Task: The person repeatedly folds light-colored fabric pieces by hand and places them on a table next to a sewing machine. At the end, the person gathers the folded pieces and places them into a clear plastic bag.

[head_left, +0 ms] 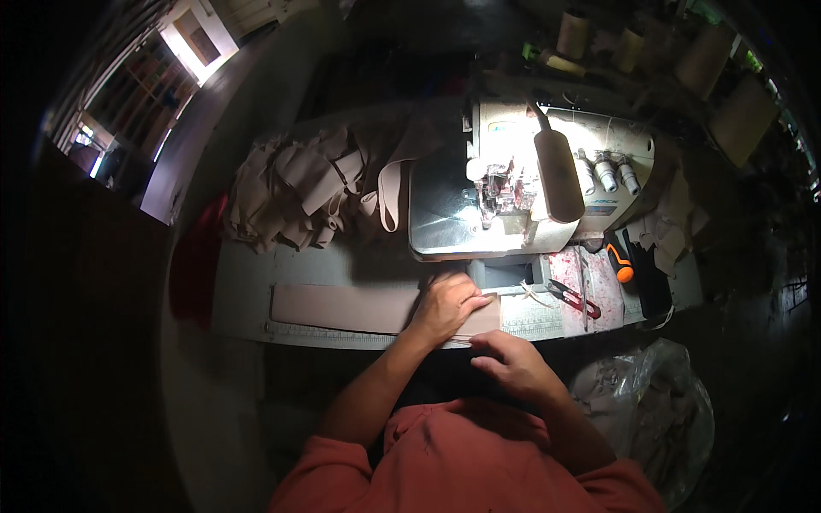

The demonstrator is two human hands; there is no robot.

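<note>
On the counter (244,291), the beige fabric strip (351,308) is pressed by the left hand (449,309); whether its fingers grip cannot be told. Near the strip's end, the right hand (519,368) is held with fingers parted. Edges are best kept aligned.

Toward its right end, the strip (342,309) is partly covered by the left hand (449,306). Whether its near edge is touched by the right hand (515,362) cannot be told. Part of the machine (603,132) is hidden by the brown paddle (560,175). The far cones (573,35) are blurred in darkness. The ruler (368,335) is marked too finely to be read. The shirt (462,453) is cut off by the picture's near edge.
</note>
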